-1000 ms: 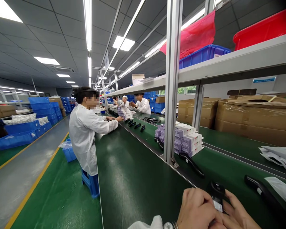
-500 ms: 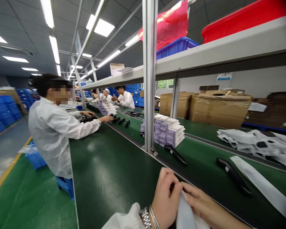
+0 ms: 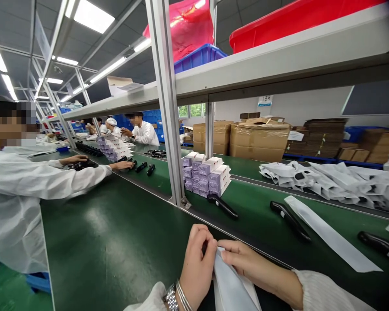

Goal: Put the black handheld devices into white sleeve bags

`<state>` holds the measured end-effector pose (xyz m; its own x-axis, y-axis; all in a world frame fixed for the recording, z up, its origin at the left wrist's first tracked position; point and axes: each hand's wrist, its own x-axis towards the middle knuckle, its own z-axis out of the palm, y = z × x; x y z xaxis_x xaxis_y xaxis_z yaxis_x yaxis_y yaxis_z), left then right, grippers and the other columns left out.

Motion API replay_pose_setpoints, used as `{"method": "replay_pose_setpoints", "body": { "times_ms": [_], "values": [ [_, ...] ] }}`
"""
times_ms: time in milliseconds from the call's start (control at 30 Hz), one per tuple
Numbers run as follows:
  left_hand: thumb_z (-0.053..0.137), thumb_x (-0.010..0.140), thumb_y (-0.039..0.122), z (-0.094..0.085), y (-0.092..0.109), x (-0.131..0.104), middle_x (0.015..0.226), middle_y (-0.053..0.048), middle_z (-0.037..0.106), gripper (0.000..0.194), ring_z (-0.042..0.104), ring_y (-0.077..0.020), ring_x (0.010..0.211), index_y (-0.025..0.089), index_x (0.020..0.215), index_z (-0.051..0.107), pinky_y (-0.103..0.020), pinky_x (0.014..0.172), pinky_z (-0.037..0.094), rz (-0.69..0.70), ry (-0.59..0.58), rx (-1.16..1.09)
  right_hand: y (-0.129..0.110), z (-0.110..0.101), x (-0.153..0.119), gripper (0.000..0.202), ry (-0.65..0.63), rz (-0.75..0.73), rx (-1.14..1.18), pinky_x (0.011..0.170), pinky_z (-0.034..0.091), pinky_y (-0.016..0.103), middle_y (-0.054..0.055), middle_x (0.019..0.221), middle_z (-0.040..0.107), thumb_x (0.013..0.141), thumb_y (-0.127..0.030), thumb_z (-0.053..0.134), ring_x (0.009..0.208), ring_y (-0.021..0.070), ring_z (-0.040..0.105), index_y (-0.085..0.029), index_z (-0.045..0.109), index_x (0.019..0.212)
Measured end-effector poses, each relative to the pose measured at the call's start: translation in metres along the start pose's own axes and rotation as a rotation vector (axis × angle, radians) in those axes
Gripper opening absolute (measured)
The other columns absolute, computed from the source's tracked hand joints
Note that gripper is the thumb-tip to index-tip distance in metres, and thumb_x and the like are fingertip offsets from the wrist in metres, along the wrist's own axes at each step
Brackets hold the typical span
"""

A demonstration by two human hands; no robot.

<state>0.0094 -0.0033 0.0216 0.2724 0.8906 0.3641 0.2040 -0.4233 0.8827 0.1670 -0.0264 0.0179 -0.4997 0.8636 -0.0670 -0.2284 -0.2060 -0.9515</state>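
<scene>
At the near edge of the green workbench, my left hand (image 3: 197, 261) pinches the top end of a long, flat white pouch (image 3: 231, 285). My right hand (image 3: 246, 259) grips the same end from the right, thumb and fingers closed on it. The pouch hangs down toward me, its lower part cut off by the frame. Beyond my hands on the green belt lie a curved black handheld device (image 3: 223, 206) and a second such device (image 3: 290, 221). Another flat white pouch (image 3: 332, 235) lies beside the second one.
Stacked purple-and-white boxes (image 3: 205, 175) stand behind a metal post (image 3: 165, 103). A pile of white pouches (image 3: 330, 183) lies at the right. A co-worker's sleeve (image 3: 71, 179) reaches over the bench at left. A shelf (image 3: 278, 65) with bins runs overhead.
The view has turned to the right, bringing another black device into sight at the right edge. Both hands keep their hold on the pouch, and more of it shows now.
</scene>
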Motion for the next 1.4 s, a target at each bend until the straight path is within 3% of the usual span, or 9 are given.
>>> {"method": "replay_pose_setpoints", "body": {
  "times_ms": [133, 267, 433, 500, 567, 667, 900, 1100, 1400],
  "values": [
    [0.049, 0.092, 0.031, 0.000, -0.010, 0.007, 0.088, -0.003, 0.048, 0.025, 0.051, -0.0167, 0.079, 0.018, 0.070, 0.048, -0.026, 0.068, 0.041, 0.004, 0.056, -0.023, -0.001, 0.006, 0.000, 0.038, -0.050, 0.037, 0.032, 0.072, 0.049, 0.034, 0.005, 0.072, 0.067, 0.076, -0.050, 0.071, 0.072, 0.0214, 0.067, -0.014, 0.066, 0.082],
    [0.051, 0.091, 0.032, -0.001, -0.017, 0.010, 0.088, -0.002, 0.048, 0.025, 0.050, -0.0160, 0.078, 0.018, 0.071, 0.049, -0.025, 0.066, 0.041, 0.002, 0.073, -0.047, -0.025, -0.002, -0.002, 0.040, 0.214, -0.079, -0.037, 0.058, 0.044, 0.027, 0.004, 0.061, 0.064, 0.082, -0.054, 0.061, 0.056, 0.0154, 0.058, -0.016, 0.060, 0.068],
    [0.048, 0.093, 0.032, -0.001, -0.020, 0.011, 0.088, -0.002, 0.048, 0.024, 0.047, -0.0151, 0.075, 0.019, 0.073, 0.050, -0.025, 0.064, 0.038, -0.001, 0.072, -0.016, -0.078, -0.064, -0.018, 0.035, 0.677, -0.278, -0.462, 0.061, 0.042, 0.030, 0.000, 0.066, 0.059, 0.086, -0.055, 0.052, 0.061, 0.0181, 0.055, -0.022, 0.054, 0.075],
    [0.048, 0.094, 0.032, 0.000, -0.021, 0.011, 0.088, -0.002, 0.047, 0.024, 0.046, -0.0147, 0.073, 0.019, 0.073, 0.049, -0.025, 0.063, 0.038, -0.012, 0.048, -0.005, -0.087, -0.096, -0.023, 0.030, 0.895, -0.373, -0.775, 0.071, 0.043, 0.033, 0.002, 0.076, 0.059, 0.089, -0.049, 0.047, 0.074, 0.0220, 0.057, -0.023, 0.054, 0.076],
    [0.047, 0.094, 0.033, 0.002, -0.023, 0.011, 0.087, -0.002, 0.047, 0.025, 0.045, -0.0147, 0.072, 0.019, 0.073, 0.049, -0.024, 0.063, 0.037, -0.016, 0.029, 0.008, -0.085, -0.119, -0.024, 0.022, 1.014, -0.454, -1.043, 0.082, 0.042, 0.037, 0.006, 0.095, 0.060, 0.089, -0.041, 0.047, 0.094, 0.0267, 0.056, -0.023, 0.058, 0.086],
    [0.047, 0.093, 0.034, 0.002, -0.027, 0.011, 0.086, -0.002, 0.047, 0.025, 0.045, -0.0148, 0.071, 0.019, 0.073, 0.048, -0.024, 0.063, 0.037, -0.033, 0.015, 0.018, -0.063, -0.125, -0.014, 0.023, 0.949, -0.526, -1.158, 0.090, 0.042, 0.037, 0.008, 0.115, 0.055, 0.088, -0.032, 0.048, 0.109, 0.0265, 0.053, -0.024, 0.058, 0.107],
    [0.048, 0.092, 0.030, 0.002, -0.034, 0.010, 0.085, -0.001, 0.046, 0.021, 0.045, -0.0135, 0.069, 0.019, 0.074, 0.050, -0.025, 0.062, 0.036, -0.031, 0.013, 0.009, 0.004, -0.074, 0.017, 0.017, 0.442, -0.321, -0.960, 0.062, 0.045, 0.028, 0.002, 0.096, 0.059, 0.090, -0.024, 0.044, 0.068, 0.0149, 0.058, -0.025, 0.060, 0.096],
    [0.050, 0.088, 0.021, 0.003, -0.032, 0.008, 0.082, 0.000, 0.046, 0.016, 0.045, -0.0129, 0.069, 0.018, 0.073, 0.052, -0.024, 0.061, 0.036, -0.033, -0.005, 0.024, 0.013, -0.081, 0.019, 0.018, 0.423, -0.248, -0.794, 0.063, 0.044, 0.028, 0.000, 0.080, 0.058, 0.091, -0.027, 0.044, 0.064, 0.0151, 0.056, -0.022, 0.061, 0.094],
    [0.051, 0.085, 0.015, 0.003, -0.031, 0.006, 0.082, 0.000, 0.047, 0.012, 0.046, -0.0123, 0.068, 0.017, 0.074, 0.055, -0.024, 0.062, 0.038, -0.050, -0.032, 0.050, 0.015, -0.078, 0.017, 0.021, 0.353, -0.259, -0.951, 0.067, 0.043, 0.028, 0.001, 0.087, 0.063, 0.092, -0.027, 0.045, 0.073, 0.0169, 0.057, -0.023, 0.065, 0.086]
  ]
}}
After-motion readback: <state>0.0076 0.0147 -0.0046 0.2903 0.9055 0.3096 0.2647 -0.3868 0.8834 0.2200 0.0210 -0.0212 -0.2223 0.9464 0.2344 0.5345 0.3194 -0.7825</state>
